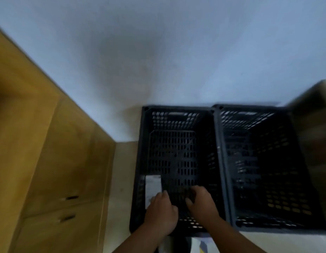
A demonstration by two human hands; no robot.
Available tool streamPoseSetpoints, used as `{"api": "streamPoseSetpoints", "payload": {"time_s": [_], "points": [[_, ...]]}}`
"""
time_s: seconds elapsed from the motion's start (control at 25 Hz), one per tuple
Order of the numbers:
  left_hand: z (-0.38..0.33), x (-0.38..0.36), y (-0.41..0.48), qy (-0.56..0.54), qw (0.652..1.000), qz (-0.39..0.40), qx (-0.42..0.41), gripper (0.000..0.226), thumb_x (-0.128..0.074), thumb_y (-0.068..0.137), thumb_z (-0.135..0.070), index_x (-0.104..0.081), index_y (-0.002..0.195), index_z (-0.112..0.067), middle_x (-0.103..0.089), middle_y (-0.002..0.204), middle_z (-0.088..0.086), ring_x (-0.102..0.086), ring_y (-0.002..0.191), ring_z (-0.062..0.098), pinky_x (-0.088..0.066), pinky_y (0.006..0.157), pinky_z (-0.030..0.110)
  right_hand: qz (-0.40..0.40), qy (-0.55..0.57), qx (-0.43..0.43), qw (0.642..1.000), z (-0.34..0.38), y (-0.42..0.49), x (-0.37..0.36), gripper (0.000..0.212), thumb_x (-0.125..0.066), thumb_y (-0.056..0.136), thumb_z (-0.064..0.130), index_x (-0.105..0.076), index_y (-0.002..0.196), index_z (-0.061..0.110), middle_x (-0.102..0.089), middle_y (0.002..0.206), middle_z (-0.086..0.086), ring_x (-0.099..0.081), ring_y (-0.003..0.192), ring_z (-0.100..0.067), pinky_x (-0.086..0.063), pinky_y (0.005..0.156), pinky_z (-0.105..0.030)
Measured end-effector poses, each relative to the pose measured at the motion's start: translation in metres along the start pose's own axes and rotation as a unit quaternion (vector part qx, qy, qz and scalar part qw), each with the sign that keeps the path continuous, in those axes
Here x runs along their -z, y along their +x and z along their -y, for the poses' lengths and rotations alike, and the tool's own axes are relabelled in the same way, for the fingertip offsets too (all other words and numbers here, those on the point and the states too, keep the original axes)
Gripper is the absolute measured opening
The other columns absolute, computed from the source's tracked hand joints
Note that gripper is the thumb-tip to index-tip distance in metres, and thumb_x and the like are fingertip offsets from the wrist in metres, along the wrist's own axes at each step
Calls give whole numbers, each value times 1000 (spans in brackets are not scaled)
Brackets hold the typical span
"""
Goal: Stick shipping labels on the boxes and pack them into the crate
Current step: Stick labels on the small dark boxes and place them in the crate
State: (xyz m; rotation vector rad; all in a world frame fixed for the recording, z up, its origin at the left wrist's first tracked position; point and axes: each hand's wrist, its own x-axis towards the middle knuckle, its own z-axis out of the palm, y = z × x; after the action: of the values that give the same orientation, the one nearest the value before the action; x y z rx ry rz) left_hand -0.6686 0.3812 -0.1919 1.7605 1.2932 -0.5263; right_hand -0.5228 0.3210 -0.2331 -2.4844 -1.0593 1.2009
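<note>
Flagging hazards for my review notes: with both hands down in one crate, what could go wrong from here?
The left crate and right crate look alike and stand side by side, so boxes might get split between them. The left hand and right hand sit low among the perforated walls, where fingers could catch.

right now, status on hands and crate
Left hand and right hand both down in left crate, grip too blurred to call. Pale flat item by left hand. Second crate alongside, nothing in the way.
</note>
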Motion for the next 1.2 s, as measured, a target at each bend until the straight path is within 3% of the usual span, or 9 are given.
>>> {"api": "streamPoseSetpoints", "payload": {"time_s": [0.16, 0.28, 0.52, 0.68, 0.88, 1.04, 1.2], "points": [[-91, 31, -60, 146, 971, -51, -183, 66, -39, 104, -36, -13, 162, -20, -28, 160, 0, -30, 144, 23, -32, 117, 34, -133, -31, -3, 991, -19, -94, 116, 50, -59, 98, 37, -44, 144, 25, -48, 138, 7, -47, 129, -13, -43, 107, -26], [-169, 31, -107, 217, 921, -65, -316, 65, -39, 104, -42, -14, 162, -25, -33, 155, -5, -36, 139, 19, -37, 112, 32, -249, -76, 2, 965, -46, -175, 192, 51, -52, 97, 45, -41, 144, 31, -44, 138, 12, -44, 128, -9, -43, 103, -25], [-328, -29, -195, 255, 826, -119, -488, 64, -40, 102, -49, -22, 159, -27, -39, 149, -10, -39, 136, 13, -37, 110, 29, -429, -95, -27, 898, -134, -307, 312, 48, -53, 96, 45, -46, 141, 30, -49, 132, 11, -50, 122, -11, -43, 100, -25], [-420, -101, -234, 257, 801, -132, -524, 59, -42, 101, -49, -29, 155, -27, -44, 145, -10, -41, 133, 11, -38, 110, 29, -469, -89, -48, 878, -231, -369, 355, 47, -55, 94, 44, -48, 138, 30, -48, 132, 11, -49, 122, -11, -41, 101, -24], [-507, -190, -256, 242, 819, -143, -500, 56, -41, 101, -49, -33, 153, -29, -43, 149, -11, -40, 138, 12, -36, 112, 29, -461, -75, -69, 882, -353, -409, 400, 47, -55, 94, 47, -49, 138, 30, -48, 134, 13, -47, 125, -10, -38, 98, -21], [-563, -230, -247, 216, 841, -145, -475, 62, -42, 97, -49, -31, 154, -30, -41, 149, -10, -39, 138, 13, -36, 110, 30, -431, -65, -68, 897, -416, -391, 448, 47, -52, 96, 48, -46, 140, 31, -46, 134, 14, -47, 124, -9, -35, 96, -19], [-622, -237, -205, 207, 837, -193, -468, 60, -42, 93, -49, -35, 151, -33, -44, 140, -13, -44, 129, 10, -41, 103, 29, -418, -66, -38, 905, -454, -340, 503, 48, -52, 96, 51, -47, 139, 32, -47, 134, 15, -48, 125, -6, -38, 98, -19]]}}
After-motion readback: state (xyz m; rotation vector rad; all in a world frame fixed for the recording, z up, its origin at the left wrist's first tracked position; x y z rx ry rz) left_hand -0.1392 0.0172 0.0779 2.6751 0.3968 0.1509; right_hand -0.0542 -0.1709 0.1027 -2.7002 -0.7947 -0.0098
